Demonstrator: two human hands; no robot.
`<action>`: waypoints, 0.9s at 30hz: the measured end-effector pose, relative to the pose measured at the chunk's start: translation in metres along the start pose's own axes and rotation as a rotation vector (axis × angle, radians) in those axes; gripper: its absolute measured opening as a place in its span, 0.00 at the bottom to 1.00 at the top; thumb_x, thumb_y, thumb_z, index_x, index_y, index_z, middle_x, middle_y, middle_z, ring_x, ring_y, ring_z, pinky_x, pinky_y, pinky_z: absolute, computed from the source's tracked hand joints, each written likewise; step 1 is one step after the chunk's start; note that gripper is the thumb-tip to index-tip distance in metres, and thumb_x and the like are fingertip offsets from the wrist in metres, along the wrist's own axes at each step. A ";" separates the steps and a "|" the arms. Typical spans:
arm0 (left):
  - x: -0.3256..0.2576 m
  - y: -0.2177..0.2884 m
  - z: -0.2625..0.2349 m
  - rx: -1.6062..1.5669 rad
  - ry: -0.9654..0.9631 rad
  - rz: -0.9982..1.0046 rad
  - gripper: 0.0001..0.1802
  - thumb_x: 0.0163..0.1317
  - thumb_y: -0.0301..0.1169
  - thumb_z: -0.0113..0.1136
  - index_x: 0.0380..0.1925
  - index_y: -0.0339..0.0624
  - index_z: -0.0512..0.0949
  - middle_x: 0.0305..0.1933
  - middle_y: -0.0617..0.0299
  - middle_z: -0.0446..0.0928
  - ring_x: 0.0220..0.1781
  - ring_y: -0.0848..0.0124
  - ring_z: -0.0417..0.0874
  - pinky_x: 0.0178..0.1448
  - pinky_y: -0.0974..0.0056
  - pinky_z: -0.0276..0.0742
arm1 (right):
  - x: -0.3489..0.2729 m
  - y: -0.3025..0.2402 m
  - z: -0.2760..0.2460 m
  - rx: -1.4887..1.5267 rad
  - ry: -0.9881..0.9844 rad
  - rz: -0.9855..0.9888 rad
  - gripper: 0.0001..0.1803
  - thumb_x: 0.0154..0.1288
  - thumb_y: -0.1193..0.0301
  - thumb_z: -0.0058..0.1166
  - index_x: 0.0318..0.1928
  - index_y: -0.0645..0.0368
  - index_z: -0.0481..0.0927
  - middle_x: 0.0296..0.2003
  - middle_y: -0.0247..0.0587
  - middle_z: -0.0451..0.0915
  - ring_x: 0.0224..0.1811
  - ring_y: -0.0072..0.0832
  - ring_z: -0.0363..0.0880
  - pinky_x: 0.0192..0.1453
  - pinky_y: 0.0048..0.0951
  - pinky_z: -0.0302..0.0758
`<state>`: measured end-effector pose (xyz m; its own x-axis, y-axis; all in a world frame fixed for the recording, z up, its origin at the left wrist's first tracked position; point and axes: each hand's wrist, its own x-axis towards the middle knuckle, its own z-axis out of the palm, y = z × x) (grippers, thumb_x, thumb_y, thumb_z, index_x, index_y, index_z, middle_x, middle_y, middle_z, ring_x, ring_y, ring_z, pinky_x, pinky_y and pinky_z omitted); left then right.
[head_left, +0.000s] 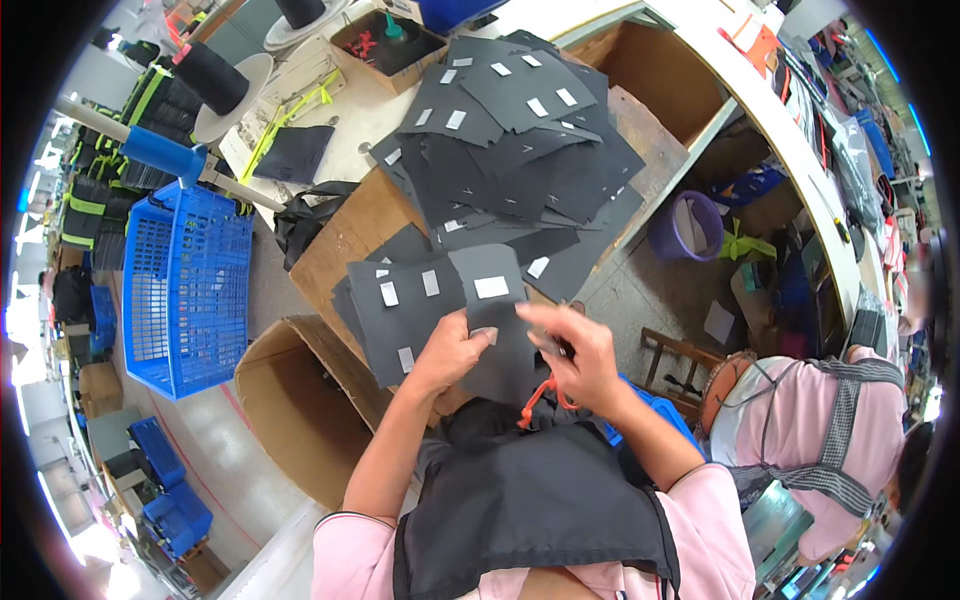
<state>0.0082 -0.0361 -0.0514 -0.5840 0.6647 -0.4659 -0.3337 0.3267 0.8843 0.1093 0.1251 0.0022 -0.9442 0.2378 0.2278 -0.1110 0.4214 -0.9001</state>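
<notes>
Head view: right hand [586, 362] mostly hides a dark object [555, 346].

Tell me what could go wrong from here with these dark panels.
The orange cord close to the right hand might snag on the panel in the left hand. The pile of panels beyond lies loosely overlapped, so a nudge could send some sliding.
</notes>
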 end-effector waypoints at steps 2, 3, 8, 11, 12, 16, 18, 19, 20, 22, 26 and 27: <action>-0.008 0.030 0.002 0.028 -0.046 0.004 0.13 0.56 0.25 0.54 0.41 0.29 0.75 0.35 0.59 0.78 0.36 0.74 0.74 0.42 0.67 0.72 | 0.020 -0.004 -0.006 -0.084 -0.023 0.001 0.25 0.55 0.84 0.55 0.55 0.56 0.75 0.25 0.38 0.75 0.22 0.20 0.66 0.28 0.21 0.68; -0.006 0.027 -0.004 0.177 -0.071 -0.002 0.11 0.56 0.27 0.54 0.38 0.33 0.77 0.32 0.56 0.80 0.34 0.66 0.79 0.41 0.63 0.73 | 0.030 -0.007 -0.006 -0.042 -0.096 -0.005 0.27 0.55 0.84 0.54 0.57 0.55 0.73 0.24 0.36 0.74 0.22 0.19 0.66 0.29 0.21 0.67; -0.003 0.056 -0.014 0.714 -0.035 0.103 0.14 0.53 0.38 0.61 0.36 0.40 0.79 0.32 0.48 0.79 0.38 0.48 0.78 0.40 0.53 0.73 | 0.030 -0.042 -0.038 0.207 -0.257 0.232 0.32 0.57 0.82 0.52 0.63 0.49 0.67 0.23 0.39 0.72 0.20 0.25 0.67 0.29 0.24 0.69; -0.006 0.064 -0.013 0.767 -0.128 0.077 0.17 0.51 0.40 0.62 0.35 0.39 0.79 0.32 0.49 0.79 0.38 0.49 0.78 0.41 0.54 0.73 | 0.027 -0.035 -0.047 -0.020 -0.219 0.121 0.30 0.58 0.80 0.53 0.62 0.49 0.68 0.28 0.44 0.77 0.23 0.31 0.73 0.31 0.26 0.71; -0.005 0.064 -0.010 0.779 -0.291 0.143 0.18 0.51 0.41 0.63 0.36 0.39 0.78 0.31 0.48 0.78 0.37 0.50 0.78 0.40 0.55 0.73 | 0.027 -0.034 -0.043 -0.084 -0.268 0.131 0.26 0.57 0.76 0.56 0.59 0.51 0.70 0.31 0.47 0.79 0.27 0.38 0.77 0.32 0.31 0.73; -0.013 0.073 -0.003 0.622 -0.510 0.077 0.23 0.50 0.42 0.65 0.41 0.37 0.77 0.31 0.48 0.78 0.36 0.54 0.79 0.42 0.59 0.73 | 0.021 -0.010 -0.039 -0.189 -0.458 0.244 0.13 0.57 0.70 0.58 0.43 0.58 0.76 0.27 0.48 0.79 0.28 0.40 0.78 0.33 0.34 0.72; -0.019 0.068 0.002 0.485 -0.488 0.043 0.21 0.53 0.39 0.64 0.42 0.36 0.77 0.33 0.54 0.78 0.37 0.62 0.78 0.43 0.63 0.72 | 0.011 -0.001 -0.038 -0.157 -0.471 0.341 0.11 0.57 0.68 0.59 0.37 0.61 0.76 0.25 0.46 0.78 0.27 0.37 0.77 0.33 0.33 0.72; -0.023 0.065 0.006 0.356 -0.462 0.017 0.19 0.56 0.37 0.63 0.43 0.34 0.76 0.34 0.60 0.78 0.38 0.70 0.76 0.44 0.68 0.72 | 0.004 0.003 -0.035 0.000 -0.417 0.418 0.09 0.58 0.69 0.58 0.34 0.62 0.76 0.23 0.44 0.77 0.27 0.34 0.77 0.33 0.32 0.71; -0.025 0.062 0.009 0.227 -0.434 -0.009 0.18 0.58 0.34 0.62 0.44 0.33 0.75 0.36 0.66 0.78 0.39 0.78 0.75 0.44 0.72 0.71 | -0.004 0.005 -0.034 0.157 -0.359 0.494 0.08 0.58 0.70 0.57 0.31 0.63 0.75 0.22 0.42 0.76 0.27 0.31 0.76 0.33 0.31 0.71; -0.026 0.054 0.012 0.086 -0.408 -0.061 0.14 0.61 0.33 0.59 0.42 0.34 0.76 0.35 0.68 0.78 0.38 0.82 0.74 0.43 0.73 0.71 | -0.022 0.000 -0.024 0.293 -0.246 0.615 0.09 0.58 0.72 0.57 0.35 0.63 0.74 0.25 0.40 0.74 0.29 0.26 0.74 0.32 0.28 0.70; -0.030 0.052 0.015 -0.083 -0.295 -0.142 0.10 0.62 0.32 0.57 0.39 0.37 0.77 0.32 0.69 0.77 0.33 0.84 0.74 0.38 0.76 0.71 | -0.057 -0.005 -0.020 -0.158 0.109 0.176 0.20 0.51 0.78 0.60 0.46 0.59 0.72 0.33 0.41 0.73 0.27 0.31 0.74 0.30 0.27 0.71; -0.029 0.051 0.016 -0.121 -0.294 -0.169 0.10 0.62 0.32 0.57 0.39 0.37 0.76 0.32 0.69 0.77 0.32 0.84 0.74 0.38 0.77 0.70 | -0.062 -0.008 -0.023 -0.239 0.094 0.113 0.21 0.49 0.78 0.61 0.45 0.58 0.73 0.33 0.40 0.73 0.26 0.32 0.74 0.29 0.28 0.71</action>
<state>0.0205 -0.0283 0.0078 -0.2809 0.7790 -0.5606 -0.5024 0.3783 0.7775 0.1759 0.1268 0.0035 -0.9122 0.3706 0.1748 0.0798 0.5792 -0.8113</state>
